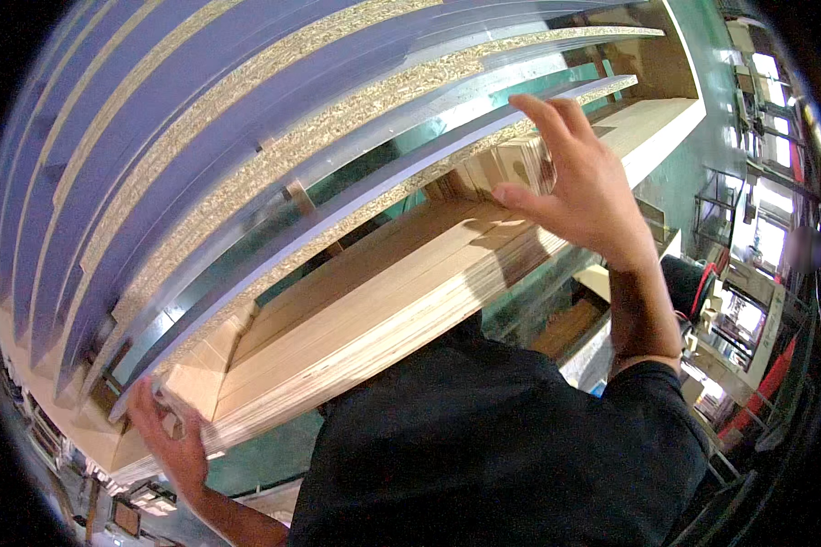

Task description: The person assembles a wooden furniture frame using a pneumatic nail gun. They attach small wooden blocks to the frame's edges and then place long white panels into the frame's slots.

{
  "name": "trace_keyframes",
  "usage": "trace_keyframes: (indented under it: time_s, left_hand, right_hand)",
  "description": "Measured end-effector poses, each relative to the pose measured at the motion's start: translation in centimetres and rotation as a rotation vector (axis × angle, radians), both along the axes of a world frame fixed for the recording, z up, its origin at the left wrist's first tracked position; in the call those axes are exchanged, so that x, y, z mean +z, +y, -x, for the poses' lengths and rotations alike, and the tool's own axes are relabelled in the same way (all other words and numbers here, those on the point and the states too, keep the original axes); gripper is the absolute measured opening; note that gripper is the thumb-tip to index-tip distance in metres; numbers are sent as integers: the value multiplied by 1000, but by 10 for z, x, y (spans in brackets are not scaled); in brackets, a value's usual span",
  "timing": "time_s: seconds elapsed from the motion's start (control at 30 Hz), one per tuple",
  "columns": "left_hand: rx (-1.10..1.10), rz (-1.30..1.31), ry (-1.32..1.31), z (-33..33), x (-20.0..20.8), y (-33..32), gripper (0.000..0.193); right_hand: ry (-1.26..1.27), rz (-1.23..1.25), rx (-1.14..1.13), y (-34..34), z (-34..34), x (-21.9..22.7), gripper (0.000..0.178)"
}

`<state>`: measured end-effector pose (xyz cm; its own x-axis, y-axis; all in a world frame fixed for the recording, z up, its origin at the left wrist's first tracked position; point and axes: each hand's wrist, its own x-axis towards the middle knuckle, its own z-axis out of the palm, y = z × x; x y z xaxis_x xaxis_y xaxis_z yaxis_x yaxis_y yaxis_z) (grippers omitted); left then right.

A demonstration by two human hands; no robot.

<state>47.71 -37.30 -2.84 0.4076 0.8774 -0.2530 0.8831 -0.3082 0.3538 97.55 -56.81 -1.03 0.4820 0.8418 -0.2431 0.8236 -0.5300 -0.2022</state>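
A long panel with a purple face and a bare chipboard edge stands on edge in front of me, nearest in a row of similar panels. My left hand is at its left end, fingertips against the corner, thumb apart from the fingers. Near the panel's right part, my right hand is raised with the fingers above the edge and the thumb below it, spread wide and not closed on it. A stack of pale plywood boards lies between the panel and my body.
Several more purple chipboard panels stand in rows beyond, with narrow gaps between them. A pale wooden end frame rises at the far right. Green floor shows below the plywood. Racks and shelving line the right side.
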Motion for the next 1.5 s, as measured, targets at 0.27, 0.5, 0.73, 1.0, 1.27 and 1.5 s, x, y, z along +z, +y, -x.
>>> trace_keyframes:
  time_s: [0.27, 0.5, 0.73, 1.0, 1.27, 1.5]
  left_hand:
    - [16, -104, 97, -19, -14, -30, 57]
    - [-130, -342, 280, -20, -26, -11, 63]
    - [-97, -261, 311, -33, -26, -5, 66]
    - [-154, -291, 285, -26, -35, 11, 71]
    - [-156, -275, 255, -22, -49, 15, 81]
    - [-135, -175, 338, -34, -32, 12, 84]
  right_hand:
    - [-124, -12, -41, -31, 10, -32, 56]
    - [-98, 37, -24, -17, 6, -40, 59]
    - [-25, -97, -68, -26, 2, -53, 52]
    - [-54, -189, -124, -26, 2, -65, 46]
    - [-72, 133, -190, -31, 20, -33, 63]
    - [-181, 5, -360, -27, 30, -42, 71]
